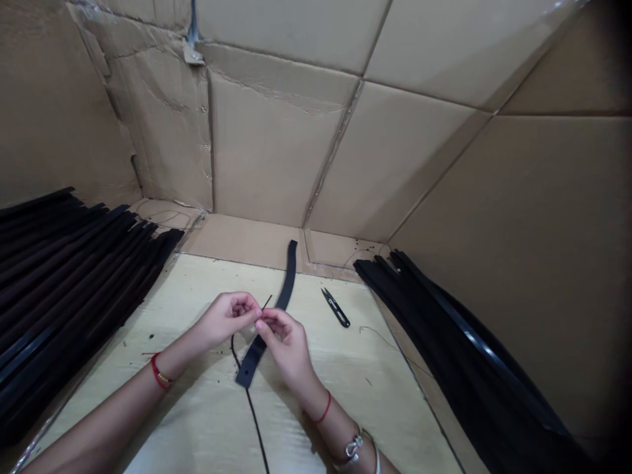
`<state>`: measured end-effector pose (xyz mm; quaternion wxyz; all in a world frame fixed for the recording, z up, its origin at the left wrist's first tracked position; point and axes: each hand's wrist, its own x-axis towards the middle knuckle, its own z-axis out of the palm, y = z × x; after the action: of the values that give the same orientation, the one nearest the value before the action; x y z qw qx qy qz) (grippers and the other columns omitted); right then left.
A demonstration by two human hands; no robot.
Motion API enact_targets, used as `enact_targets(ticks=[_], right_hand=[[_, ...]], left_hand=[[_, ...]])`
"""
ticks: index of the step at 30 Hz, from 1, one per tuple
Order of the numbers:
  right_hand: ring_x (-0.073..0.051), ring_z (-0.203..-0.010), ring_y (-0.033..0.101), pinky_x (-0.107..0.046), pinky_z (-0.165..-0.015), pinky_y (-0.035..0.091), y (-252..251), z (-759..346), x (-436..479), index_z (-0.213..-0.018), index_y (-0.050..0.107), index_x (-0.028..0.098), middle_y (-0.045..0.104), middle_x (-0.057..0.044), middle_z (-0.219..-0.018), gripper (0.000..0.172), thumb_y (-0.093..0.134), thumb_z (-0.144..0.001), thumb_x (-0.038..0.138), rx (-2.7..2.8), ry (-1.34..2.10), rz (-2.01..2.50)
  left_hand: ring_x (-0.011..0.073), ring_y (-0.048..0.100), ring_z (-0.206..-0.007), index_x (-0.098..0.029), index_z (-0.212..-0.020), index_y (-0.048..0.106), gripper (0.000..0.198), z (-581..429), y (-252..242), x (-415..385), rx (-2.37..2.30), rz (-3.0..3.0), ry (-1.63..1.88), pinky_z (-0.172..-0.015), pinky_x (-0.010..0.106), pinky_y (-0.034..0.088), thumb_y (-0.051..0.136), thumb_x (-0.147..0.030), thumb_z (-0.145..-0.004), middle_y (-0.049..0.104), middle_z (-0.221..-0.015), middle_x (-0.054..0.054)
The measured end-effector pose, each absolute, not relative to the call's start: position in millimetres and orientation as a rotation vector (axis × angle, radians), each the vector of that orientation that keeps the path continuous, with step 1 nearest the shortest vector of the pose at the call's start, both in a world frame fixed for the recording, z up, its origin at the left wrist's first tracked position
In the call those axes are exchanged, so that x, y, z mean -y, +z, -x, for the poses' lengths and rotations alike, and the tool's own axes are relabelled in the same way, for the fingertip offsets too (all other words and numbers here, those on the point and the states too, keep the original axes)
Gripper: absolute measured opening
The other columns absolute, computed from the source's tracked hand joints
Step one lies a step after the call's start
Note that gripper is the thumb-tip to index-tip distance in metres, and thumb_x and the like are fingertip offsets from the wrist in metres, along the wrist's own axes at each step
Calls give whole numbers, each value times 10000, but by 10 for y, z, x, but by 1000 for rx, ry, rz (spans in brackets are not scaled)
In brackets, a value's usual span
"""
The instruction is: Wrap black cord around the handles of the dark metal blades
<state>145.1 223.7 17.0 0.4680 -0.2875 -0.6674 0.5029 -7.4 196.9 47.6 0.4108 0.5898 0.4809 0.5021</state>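
Note:
My left hand (236, 316) and my right hand (284, 339) meet at the fingertips over the work surface, both pinching a thin dark cord (255, 424). A short end of the cord sticks up past the fingers. From there it loops down on the left to a black flat strip (253, 359), and a longer length runs from the strip's near end toward me. That near end has a small hole. The strip lies under my hands and curves away to the far edge. Black thread snips (336, 307) lie on the surface to the right of my right hand.
Many long black strips (64, 276) are stacked at the left. More black strips (444, 349) lie along the right side. Cardboard walls (276, 145) enclose the pale work surface (375, 408). Loose thread (390, 342) and small scraps are scattered about.

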Motion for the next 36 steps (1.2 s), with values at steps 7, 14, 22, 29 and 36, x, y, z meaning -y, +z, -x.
enact_targets(ticks=[7, 14, 22, 29, 36], right_hand=[[-154, -613, 569, -277, -610, 455, 179, -1491, -2276, -742, 632, 138, 636, -48, -667, 187, 669, -772, 319, 1552, 1344, 757], [-140, -608, 510, -260, -589, 410, 304, -1472, -2132, -693, 584, 149, 572, -20, -652, 144, 622, -777, 259, 1635, 1224, 738], [-137, -624, 486, -255, -581, 383, 397, -1564, -2126, -693, 546, 167, 523, -8, -679, 131, 584, -806, 222, 1664, 998, 740], [-147, -649, 476, -274, -617, 380, 384, -1556, -2017, -666, 524, 170, 517, -12, -671, 148, 597, -788, 211, 1641, 1123, 627], [-129, -544, 501, -248, -513, 388, 432, -1627, -2107, -736, 429, 194, 563, -3, -636, 192, 544, -842, 306, 1436, 1524, 479]], left_hand=[[71, 431, -464, -129, -792, 576, 406, 58, 363, -2073, -1264, -1477, 1112, -449, 204, 348, 537, -522, -884, 503, -595, -33], [115, 561, -646, -118, -845, 602, 319, -170, 539, -2811, -1626, -1631, 884, -640, 279, 492, 577, -430, -906, 586, -745, 2], [156, 629, -817, -117, -950, 631, 237, -510, 750, -3404, -1772, -1629, 701, -754, 335, 530, 602, -347, -905, 648, -920, 48], [104, 572, -638, -112, -930, 603, 281, 94, 1104, -3383, -1602, -1457, 1197, -611, 261, 503, 524, -381, -949, 605, -790, 12], [97, 525, -575, -130, -900, 573, 306, 564, 1361, -2697, -1204, -1235, 1801, -559, 238, 453, 474, -413, -960, 545, -689, -17]])
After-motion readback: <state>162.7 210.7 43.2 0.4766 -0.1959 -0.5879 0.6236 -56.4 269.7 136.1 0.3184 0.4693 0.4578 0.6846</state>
